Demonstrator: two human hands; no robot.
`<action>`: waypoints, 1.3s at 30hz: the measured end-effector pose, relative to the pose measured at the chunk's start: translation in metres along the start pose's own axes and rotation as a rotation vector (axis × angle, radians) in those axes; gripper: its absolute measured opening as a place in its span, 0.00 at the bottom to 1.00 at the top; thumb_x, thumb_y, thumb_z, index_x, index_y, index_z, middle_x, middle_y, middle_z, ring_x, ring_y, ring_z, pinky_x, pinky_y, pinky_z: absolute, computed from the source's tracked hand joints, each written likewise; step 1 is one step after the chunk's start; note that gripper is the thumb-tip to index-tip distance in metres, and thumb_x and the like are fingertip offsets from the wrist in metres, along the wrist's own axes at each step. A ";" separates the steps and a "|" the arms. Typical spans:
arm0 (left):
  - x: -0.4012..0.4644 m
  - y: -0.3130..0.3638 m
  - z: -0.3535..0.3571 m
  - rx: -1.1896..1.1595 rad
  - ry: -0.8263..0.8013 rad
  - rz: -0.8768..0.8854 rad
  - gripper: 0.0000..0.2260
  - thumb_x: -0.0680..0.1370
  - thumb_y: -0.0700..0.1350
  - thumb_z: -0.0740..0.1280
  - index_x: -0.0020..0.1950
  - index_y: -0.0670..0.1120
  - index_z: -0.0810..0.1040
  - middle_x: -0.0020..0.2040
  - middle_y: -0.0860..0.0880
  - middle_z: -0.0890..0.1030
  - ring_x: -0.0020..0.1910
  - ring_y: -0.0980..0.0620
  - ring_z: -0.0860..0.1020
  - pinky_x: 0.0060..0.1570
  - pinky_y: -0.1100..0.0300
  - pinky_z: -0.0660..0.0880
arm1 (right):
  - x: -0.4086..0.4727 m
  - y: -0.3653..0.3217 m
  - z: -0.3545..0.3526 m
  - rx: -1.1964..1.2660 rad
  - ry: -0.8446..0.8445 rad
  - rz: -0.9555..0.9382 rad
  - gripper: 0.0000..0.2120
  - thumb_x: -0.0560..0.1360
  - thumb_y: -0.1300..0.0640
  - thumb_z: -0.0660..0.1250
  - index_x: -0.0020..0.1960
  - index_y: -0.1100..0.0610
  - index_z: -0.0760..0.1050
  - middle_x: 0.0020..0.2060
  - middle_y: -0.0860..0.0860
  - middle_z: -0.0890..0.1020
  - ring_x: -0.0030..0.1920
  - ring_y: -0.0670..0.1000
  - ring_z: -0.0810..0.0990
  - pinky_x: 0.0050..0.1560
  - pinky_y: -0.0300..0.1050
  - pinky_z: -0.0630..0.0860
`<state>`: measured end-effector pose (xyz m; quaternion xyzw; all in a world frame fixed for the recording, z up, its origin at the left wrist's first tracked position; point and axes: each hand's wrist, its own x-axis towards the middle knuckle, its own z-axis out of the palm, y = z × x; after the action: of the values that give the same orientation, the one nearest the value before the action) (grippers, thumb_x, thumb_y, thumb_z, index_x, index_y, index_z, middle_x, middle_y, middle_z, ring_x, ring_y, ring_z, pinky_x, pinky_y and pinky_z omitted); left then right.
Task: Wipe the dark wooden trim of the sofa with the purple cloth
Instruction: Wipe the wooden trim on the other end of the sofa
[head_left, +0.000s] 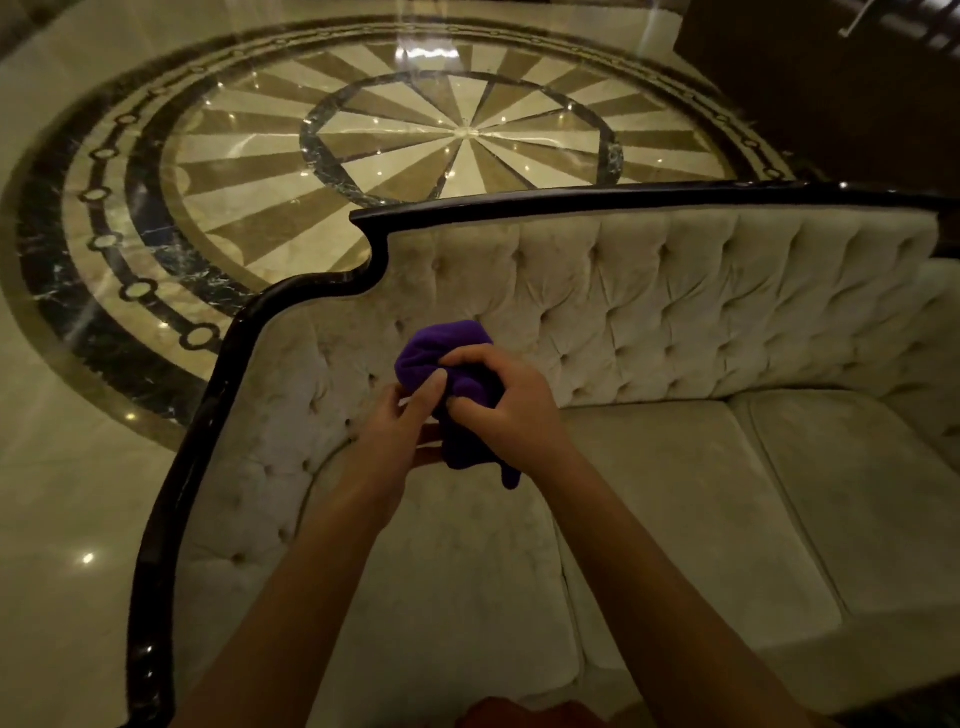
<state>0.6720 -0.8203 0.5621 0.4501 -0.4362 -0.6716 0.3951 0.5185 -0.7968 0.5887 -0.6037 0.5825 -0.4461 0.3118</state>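
Observation:
A bunched purple cloth (441, 353) is held in both hands above the cream tufted sofa (675, 467). My right hand (511, 405) grips the cloth from the right, with a tail of it hanging below. My left hand (395, 421) pinches its lower left part with the fingers. The dark wooden trim (208, 405) curves along the sofa's left arm and runs across the top of the backrest to the right. Both hands are over the seat, well clear of the trim.
Behind the sofa lies a glossy marble floor (78, 493) with a round sunburst inlay (462, 132). Dark wooden furniture (831, 93) stands at the top right. Seat cushions stretch off to the right.

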 end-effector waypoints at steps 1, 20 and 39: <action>-0.003 -0.002 0.002 0.000 -0.029 0.008 0.26 0.77 0.65 0.70 0.70 0.52 0.76 0.58 0.48 0.87 0.52 0.45 0.88 0.44 0.54 0.84 | -0.009 0.000 0.000 -0.043 0.011 -0.001 0.18 0.72 0.60 0.74 0.61 0.48 0.80 0.56 0.47 0.82 0.56 0.46 0.80 0.58 0.47 0.80; -0.084 -0.075 0.184 0.434 -0.743 0.077 0.13 0.85 0.49 0.64 0.55 0.70 0.81 0.55 0.59 0.86 0.54 0.58 0.85 0.56 0.53 0.83 | -0.258 0.054 -0.134 0.190 0.668 0.463 0.35 0.73 0.49 0.80 0.74 0.39 0.66 0.62 0.41 0.79 0.60 0.42 0.82 0.57 0.45 0.83; -0.164 -0.189 0.498 0.592 -0.949 0.050 0.05 0.83 0.48 0.68 0.55 0.50 0.83 0.47 0.51 0.87 0.47 0.57 0.85 0.42 0.64 0.81 | -0.454 0.156 -0.417 0.195 0.803 0.627 0.27 0.67 0.49 0.84 0.61 0.44 0.75 0.54 0.45 0.85 0.52 0.44 0.86 0.48 0.43 0.85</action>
<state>0.2200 -0.4962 0.5337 0.1795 -0.7468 -0.6398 0.0282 0.1108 -0.3112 0.5392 -0.1493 0.7650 -0.5799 0.2371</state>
